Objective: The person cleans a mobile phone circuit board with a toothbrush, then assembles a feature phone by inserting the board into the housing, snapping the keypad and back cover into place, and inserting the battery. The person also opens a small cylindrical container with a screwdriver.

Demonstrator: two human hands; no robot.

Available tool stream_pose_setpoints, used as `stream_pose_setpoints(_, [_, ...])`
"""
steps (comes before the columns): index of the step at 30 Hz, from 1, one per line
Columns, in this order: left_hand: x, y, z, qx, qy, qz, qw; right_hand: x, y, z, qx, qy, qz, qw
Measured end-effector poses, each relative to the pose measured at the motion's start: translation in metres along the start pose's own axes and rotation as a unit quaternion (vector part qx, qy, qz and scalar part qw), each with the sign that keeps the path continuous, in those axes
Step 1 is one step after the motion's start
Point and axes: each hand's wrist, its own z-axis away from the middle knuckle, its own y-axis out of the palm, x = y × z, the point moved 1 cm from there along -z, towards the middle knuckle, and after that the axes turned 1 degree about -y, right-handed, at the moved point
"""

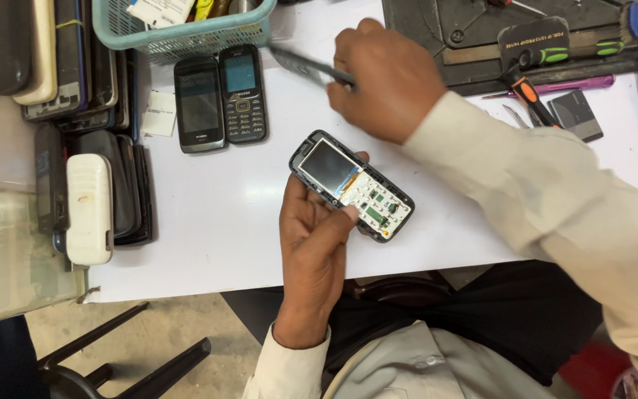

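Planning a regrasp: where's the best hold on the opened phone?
Grip the opened phone by its long side edges, coming from below as the left hand does. Its screen and circuit board face up, exposed, so fingers should stay on the frame's rim.

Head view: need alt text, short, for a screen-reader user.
A person's left hand holds an opened keypad phone, screen and circuit board exposed, over a white table, while the right hand holds a blurred dark part above it. Two intact keypad phones lie beside a teal basket; screwdrivers sit upper right.
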Motion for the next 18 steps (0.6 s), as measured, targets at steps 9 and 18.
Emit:
stream_pose_setpoints(9, [0.017, 0.000, -0.008, -0.009, 0.002, -0.005, 1.000, -0.027, -0.109, 0.063, 0.004, 0.050, -0.092, 0.995])
stream_pose_setpoints(18, [0.006, 0.000, -0.004, 0.000, -0.002, 0.008, 1.000, -0.007, -0.120, 0.115, 0.066, 0.134, -0.003, 0.989])
